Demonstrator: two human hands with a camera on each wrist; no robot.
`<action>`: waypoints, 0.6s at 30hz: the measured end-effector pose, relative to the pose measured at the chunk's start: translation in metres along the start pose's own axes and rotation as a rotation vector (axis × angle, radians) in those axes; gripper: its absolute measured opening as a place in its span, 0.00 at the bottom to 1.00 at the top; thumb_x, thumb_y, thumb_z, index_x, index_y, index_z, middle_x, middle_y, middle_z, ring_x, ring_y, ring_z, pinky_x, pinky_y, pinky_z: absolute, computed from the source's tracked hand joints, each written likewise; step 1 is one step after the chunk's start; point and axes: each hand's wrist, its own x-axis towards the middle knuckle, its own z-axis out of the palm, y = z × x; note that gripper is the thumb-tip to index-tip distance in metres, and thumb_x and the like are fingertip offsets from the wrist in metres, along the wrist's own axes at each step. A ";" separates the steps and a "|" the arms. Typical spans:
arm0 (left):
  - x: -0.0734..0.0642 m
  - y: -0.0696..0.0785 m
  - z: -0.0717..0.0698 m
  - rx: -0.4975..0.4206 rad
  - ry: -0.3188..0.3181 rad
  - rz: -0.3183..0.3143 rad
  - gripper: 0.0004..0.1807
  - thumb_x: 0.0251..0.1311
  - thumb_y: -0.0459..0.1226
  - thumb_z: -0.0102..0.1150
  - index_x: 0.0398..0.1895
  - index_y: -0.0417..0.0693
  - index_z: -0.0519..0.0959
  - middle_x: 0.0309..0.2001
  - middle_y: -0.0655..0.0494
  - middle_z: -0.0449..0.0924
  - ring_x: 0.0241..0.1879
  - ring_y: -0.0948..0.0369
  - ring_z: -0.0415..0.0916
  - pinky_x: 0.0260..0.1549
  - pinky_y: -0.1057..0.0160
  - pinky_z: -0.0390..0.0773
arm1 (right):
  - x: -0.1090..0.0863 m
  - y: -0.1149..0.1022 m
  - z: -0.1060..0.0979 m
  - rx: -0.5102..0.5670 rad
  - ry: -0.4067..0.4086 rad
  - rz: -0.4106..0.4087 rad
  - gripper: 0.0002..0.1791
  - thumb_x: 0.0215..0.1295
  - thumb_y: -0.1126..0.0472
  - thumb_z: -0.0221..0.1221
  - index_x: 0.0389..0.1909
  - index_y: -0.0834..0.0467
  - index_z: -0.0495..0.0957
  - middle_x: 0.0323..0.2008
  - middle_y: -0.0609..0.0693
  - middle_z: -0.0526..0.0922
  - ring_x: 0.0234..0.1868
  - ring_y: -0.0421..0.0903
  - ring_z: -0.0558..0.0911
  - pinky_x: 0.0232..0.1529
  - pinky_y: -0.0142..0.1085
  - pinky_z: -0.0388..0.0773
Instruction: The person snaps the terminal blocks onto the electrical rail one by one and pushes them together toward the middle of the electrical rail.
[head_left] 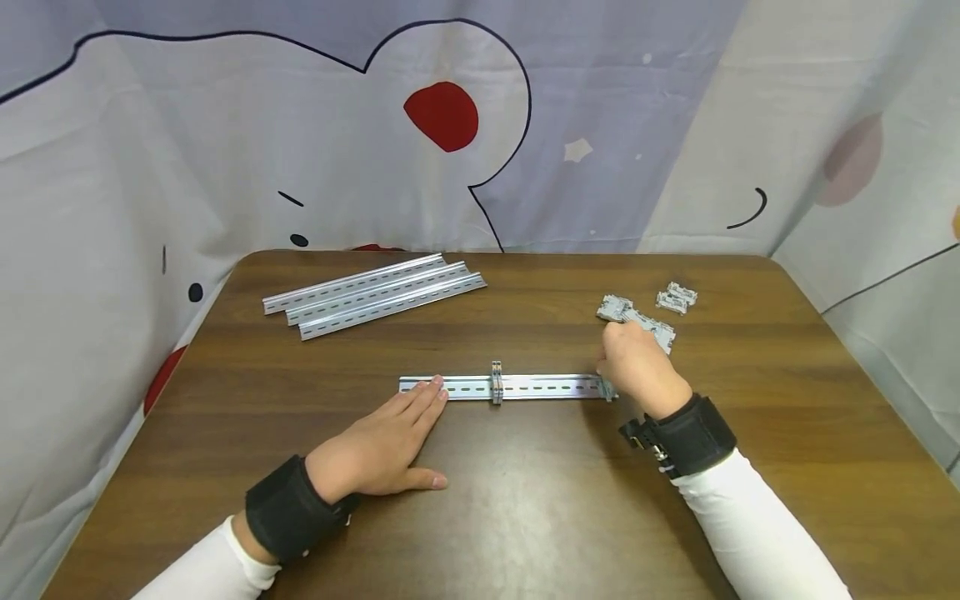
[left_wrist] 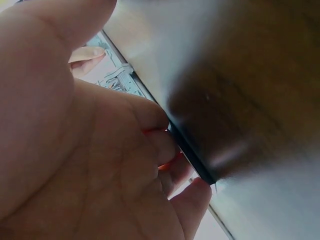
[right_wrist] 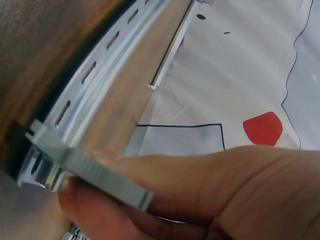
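A slotted metal DIN rail [head_left: 551, 387] lies crosswise on the table. My left hand [head_left: 386, 442] rests on its left end with the fingers extended; in the left wrist view the palm [left_wrist: 85, 150] covers much of the scene. A small upright cluster of terminal blocks [head_left: 497, 383] sits across the rail near its middle. At the rail's right end my right hand [head_left: 637, 367] pinches a slim grey terminal block [right_wrist: 95, 172] between thumb and fingers. That block lies across the rail's end in the right wrist view; whether it is fastened there, I cannot tell.
Three more DIN rails [head_left: 375, 296] lie side by side at the back left. Several loose grey terminal blocks [head_left: 651, 327] lie just beyond the right hand, with a smaller group of light pieces [head_left: 677, 297] farther back. A printed curtain [head_left: 315, 150] hangs behind the table [head_left: 525, 517].
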 end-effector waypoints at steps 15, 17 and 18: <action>0.001 -0.003 0.004 -0.018 0.029 0.021 0.56 0.60 0.66 0.51 0.76 0.35 0.45 0.77 0.38 0.37 0.76 0.45 0.39 0.72 0.47 0.49 | -0.011 -0.004 -0.014 -0.003 -0.101 0.025 0.15 0.43 0.71 0.56 0.06 0.52 0.67 0.12 0.44 0.68 0.16 0.43 0.68 0.16 0.35 0.63; 0.001 -0.004 0.006 -0.015 0.035 0.018 0.56 0.60 0.66 0.51 0.76 0.36 0.45 0.77 0.39 0.37 0.76 0.45 0.39 0.72 0.47 0.49 | -0.010 -0.003 -0.015 -0.009 -0.109 0.007 0.12 0.43 0.72 0.57 0.09 0.54 0.73 0.14 0.46 0.75 0.18 0.46 0.75 0.19 0.37 0.69; 0.001 -0.004 0.007 -0.009 0.038 0.016 0.57 0.60 0.66 0.51 0.77 0.36 0.45 0.77 0.39 0.36 0.76 0.46 0.38 0.72 0.48 0.49 | -0.010 -0.003 -0.015 -0.010 -0.110 -0.007 0.11 0.42 0.72 0.58 0.10 0.55 0.75 0.14 0.47 0.77 0.19 0.47 0.76 0.20 0.37 0.70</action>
